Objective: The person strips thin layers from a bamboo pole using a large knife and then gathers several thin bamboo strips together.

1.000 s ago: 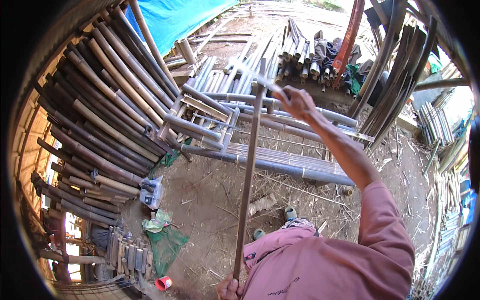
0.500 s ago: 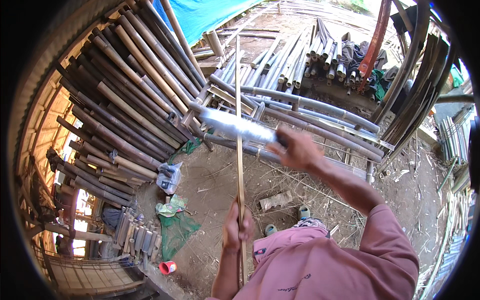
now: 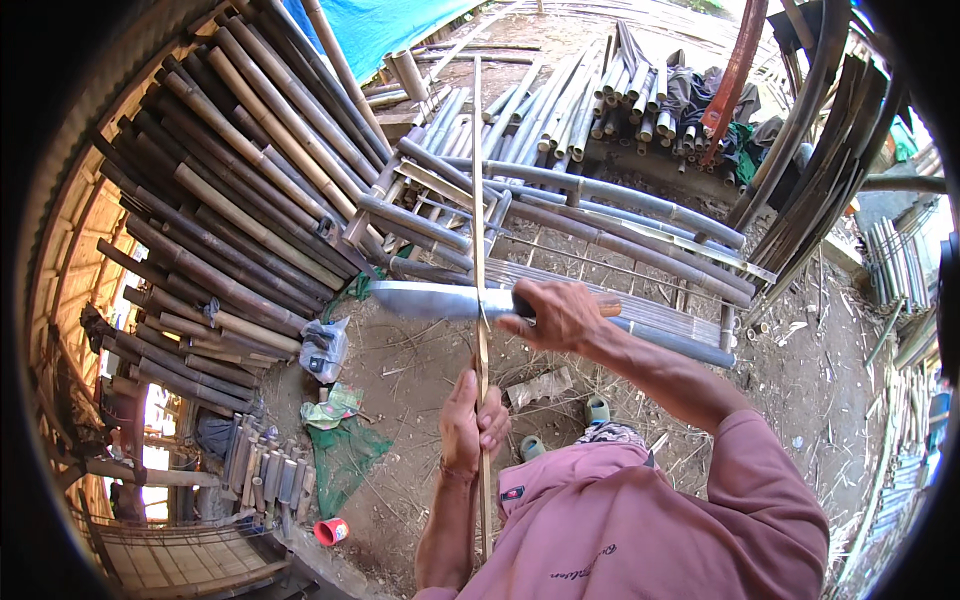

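My left hand is closed around a long, thin bamboo strip, which stands out lengthwise ahead of me. In my right hand is the handle of a large machete. Its broad blade lies crosswise over the strip, pointing left, with the edge against the bamboo a little beyond my left hand. A small sliver seems to lift from the strip where the blade meets it.
A bamboo bench frame stands just ahead. Stacked bamboo poles lean on the left, and more cut poles lie beyond. A clear plastic bag, green netting and a red cup are on the dirt floor.
The machete has come nearer to me along the strip, from above the bench to just past my left hand. My left hand keeps its grip, and the view has shifted slightly.
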Tool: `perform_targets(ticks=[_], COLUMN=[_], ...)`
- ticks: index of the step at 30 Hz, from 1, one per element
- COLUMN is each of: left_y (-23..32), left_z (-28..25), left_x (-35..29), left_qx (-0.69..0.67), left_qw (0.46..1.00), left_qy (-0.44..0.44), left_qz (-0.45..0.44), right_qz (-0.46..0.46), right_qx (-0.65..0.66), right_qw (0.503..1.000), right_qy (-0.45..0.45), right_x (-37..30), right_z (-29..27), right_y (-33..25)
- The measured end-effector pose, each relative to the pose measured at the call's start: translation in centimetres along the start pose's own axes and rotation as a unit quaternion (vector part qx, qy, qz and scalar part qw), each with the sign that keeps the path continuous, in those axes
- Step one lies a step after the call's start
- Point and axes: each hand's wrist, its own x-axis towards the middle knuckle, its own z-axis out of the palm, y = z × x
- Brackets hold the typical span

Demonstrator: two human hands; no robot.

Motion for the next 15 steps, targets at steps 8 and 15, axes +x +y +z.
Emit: perform_targets(ticks=[8, 15], left_y=[-3.0, -4.3], left_z=[-1.4, -4.5], left_x=[-6.7, -13.3], left_qx=[0.055, 0.069], left_qw=[0.996, 0.991], left_qy=[-0.014, -0.022], left_qz=[-0.072, -0.117], right_qz=[0.100, 0.160], right_qx=[-0.076, -0.099], right_qw=[0.992, 0.980], right_qy=[0.033, 0.071], right_x=[2.4, 3.5], right_z=[-3.7, -7.1], right_y=[6.3, 11.6])
